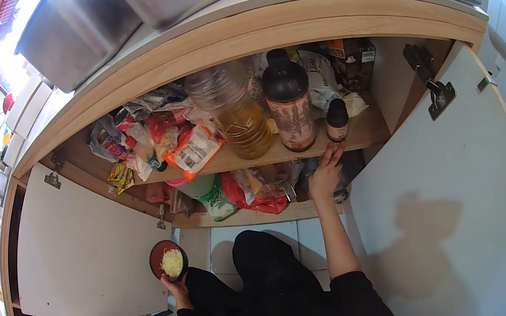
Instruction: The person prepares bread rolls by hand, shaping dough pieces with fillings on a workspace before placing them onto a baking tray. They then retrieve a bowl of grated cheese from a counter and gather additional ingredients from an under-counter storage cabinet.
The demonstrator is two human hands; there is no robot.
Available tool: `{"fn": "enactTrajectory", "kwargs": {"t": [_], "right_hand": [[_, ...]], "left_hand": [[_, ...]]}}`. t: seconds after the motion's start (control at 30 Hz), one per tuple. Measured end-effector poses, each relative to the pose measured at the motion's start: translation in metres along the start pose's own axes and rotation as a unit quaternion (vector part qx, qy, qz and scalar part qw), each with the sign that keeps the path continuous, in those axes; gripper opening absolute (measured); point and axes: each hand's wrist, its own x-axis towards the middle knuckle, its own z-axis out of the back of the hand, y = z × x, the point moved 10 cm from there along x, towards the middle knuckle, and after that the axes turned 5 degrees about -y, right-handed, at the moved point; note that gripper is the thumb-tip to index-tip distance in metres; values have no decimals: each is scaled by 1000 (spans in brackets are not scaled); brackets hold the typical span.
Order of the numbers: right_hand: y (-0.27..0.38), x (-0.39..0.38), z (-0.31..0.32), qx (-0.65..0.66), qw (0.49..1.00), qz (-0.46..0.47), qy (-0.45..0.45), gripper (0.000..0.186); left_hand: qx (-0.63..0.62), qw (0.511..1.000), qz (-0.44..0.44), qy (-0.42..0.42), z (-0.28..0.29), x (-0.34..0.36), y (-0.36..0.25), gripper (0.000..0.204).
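My left hand [177, 287] grips the edge of a round bowl [157, 262], dark outside and reddish brown inside, low beside the left cabinet door. A mound of pale yellow shreds [172, 262] lies in it; they look like grated cheese. My right hand [326, 176] reaches up to the cabinet shelf with its fingers stretched out. Its fingertips are at the base of a small dark bottle [337, 121] with a black cap, standing near the shelf's front edge. Left of that stands a big dark bottle [292, 101], then a large clear plastic bottle [244, 116] of yellow liquid.
Packets and bags [194, 150] crowd the shelf's left part; more bags [258, 189] fill the level below. Both the left door [87, 251] and right door [458, 212] stand swung out around me. Metal containers [80, 29] sit on the counter above.
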Motion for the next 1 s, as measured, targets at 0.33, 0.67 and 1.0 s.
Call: {"fn": "enactTrajectory", "kwargs": {"t": [0.33, 0.67, 1.0], "right_hand": [[-12, 10, -15, 31, 995, 21, -91, 76], [-19, 9, -4, 57, 983, 48, -167, 66], [-9, 11, -6, 7, 994, 42, -102, 75]], "left_hand": [[-22, 999, 23, -22, -8, 33, -6, 56], [-57, 997, 30, -53, -29, 33, 15, 57], [-202, 968, 30, -143, -23, 5, 4, 58]]}}
